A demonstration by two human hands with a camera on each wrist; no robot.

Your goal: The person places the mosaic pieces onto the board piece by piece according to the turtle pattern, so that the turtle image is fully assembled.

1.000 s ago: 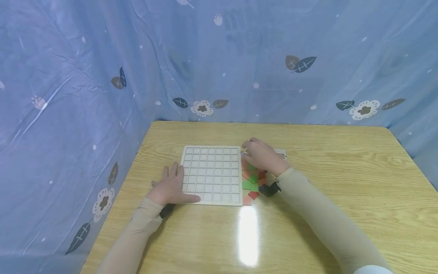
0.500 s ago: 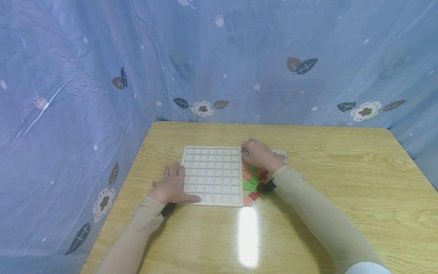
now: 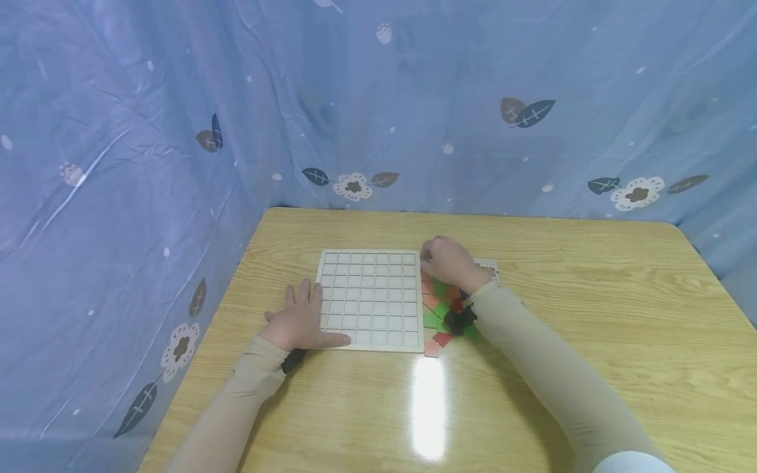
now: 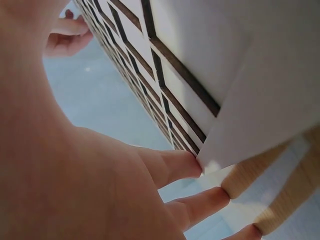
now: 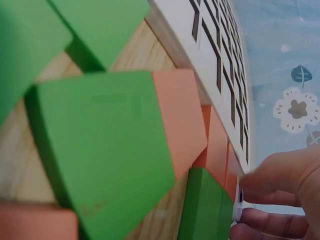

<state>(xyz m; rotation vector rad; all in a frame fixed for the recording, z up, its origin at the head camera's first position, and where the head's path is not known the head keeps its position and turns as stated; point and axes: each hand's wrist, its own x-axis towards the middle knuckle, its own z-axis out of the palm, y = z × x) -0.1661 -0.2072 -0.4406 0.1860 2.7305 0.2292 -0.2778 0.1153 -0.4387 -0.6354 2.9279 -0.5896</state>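
Note:
A pale square board [image 3: 371, 299] with a grid of recessed cells lies flat on the table. My left hand [image 3: 298, 322] rests at its near left corner, fingers spread; in the left wrist view the fingertips [image 4: 187, 163] touch the board's edge. At the far right corner of the board is my right hand [image 3: 451, 261], its fingers curled. The right wrist view shows its thumb and fingers pinching a small white piece [image 5: 238, 206], mostly hidden. Below that hand lie flat green pieces [image 5: 107, 140] and salmon-orange pieces [image 5: 180, 117], beside the board's right edge.
A small white gridded card [image 3: 488, 266] lies beyond the right wrist. Red pieces [image 3: 441, 339] and a salmon square [image 3: 432, 349] sit near the board's near right corner. The wooden table [image 3: 591, 295] extends right; a blue curtain [image 3: 378, 131] hangs behind.
My right hand has shifted slightly left, and its fingers have curled closer together at the board's far right corner. The left hand has stayed on the board's edge.

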